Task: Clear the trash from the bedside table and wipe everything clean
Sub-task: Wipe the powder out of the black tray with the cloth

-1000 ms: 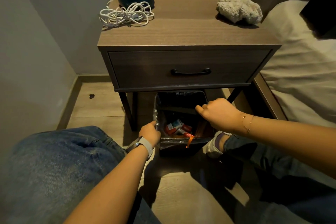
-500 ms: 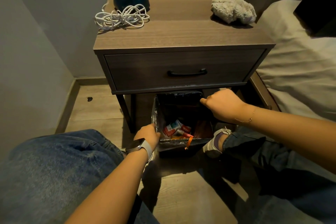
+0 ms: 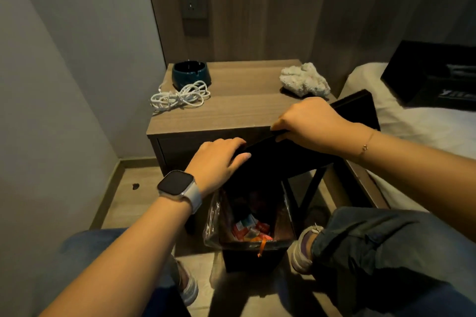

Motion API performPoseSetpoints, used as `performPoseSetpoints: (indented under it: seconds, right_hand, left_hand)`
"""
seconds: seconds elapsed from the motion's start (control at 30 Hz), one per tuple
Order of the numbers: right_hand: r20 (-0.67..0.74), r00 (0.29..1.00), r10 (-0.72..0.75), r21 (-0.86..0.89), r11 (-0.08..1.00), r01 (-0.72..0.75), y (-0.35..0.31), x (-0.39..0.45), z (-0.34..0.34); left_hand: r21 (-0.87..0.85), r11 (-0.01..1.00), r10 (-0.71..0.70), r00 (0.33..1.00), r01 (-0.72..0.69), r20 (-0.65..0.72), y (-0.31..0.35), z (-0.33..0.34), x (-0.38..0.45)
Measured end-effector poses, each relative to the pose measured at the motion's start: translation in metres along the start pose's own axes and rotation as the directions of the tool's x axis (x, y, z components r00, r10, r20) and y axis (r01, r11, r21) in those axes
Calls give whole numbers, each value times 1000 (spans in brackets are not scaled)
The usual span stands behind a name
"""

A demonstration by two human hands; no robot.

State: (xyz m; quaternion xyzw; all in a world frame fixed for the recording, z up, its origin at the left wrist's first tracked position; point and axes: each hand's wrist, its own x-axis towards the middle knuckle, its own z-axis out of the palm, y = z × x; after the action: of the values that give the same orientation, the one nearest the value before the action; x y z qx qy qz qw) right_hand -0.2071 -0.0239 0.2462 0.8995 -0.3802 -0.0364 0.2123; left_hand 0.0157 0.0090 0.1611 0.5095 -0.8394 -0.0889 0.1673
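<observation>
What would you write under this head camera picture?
Both hands, left hand and right hand, hold a dark flat panel above the trash bin.

Dim warm light, deep floor shadows, wide-angle edge distortion.

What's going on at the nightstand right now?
A person sits facing the bedside table, both hands on a flat black panel, probably the bin lid, held above the trash bin. The right hand grips its upper edge; the left hand holds its lower end. The lined bin on the floor is open, with wrappers inside. On the table remain an ashtray, a coiled white cable and a crumpled cloth.
</observation>
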Motion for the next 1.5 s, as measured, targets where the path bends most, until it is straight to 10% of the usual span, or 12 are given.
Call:
performPoseSetpoints:
  seconds: [0.27,0.47,0.67,0.83,1.0,1.2,1.3,1.5]
  right_hand:
    - [-267,963,-28,76,996,50,65,57,-47]
    - [-456,835,308,440,894,-89,115,64,-33]
    - [153,678,719,797,315,-515,176,66,61]
    - [342,788,512,595,531,-603,167,88,124]
    - [148,836,529,437,723,-535,148,93,139]
    - [0,804,594,648,613,-453,160,74,102]
    - [-148,815,560,631,688,-358,161,110,61]
    - [31,932,362,221,906,-360,103,196,68]
  left_hand:
    - [-200,979,-77,972,33,-220,-1,-43,50]
    - [-384,905,-300,916,184,-268,-18,-46,94]
    - [-487,813,-442,882,319,-161,-38,-41,129]
    - [-522,755,-499,864,396,-65,-42,-27,155]
    - [-586,683,-550,835,436,-21,-49,-11,174]
    - [-770,517,-566,824,372,18,-50,1,177]
    - [-784,544,-528,848,299,-43,-50,5,177]
    - [-749,638,-481,852,180,-205,-55,16,174]
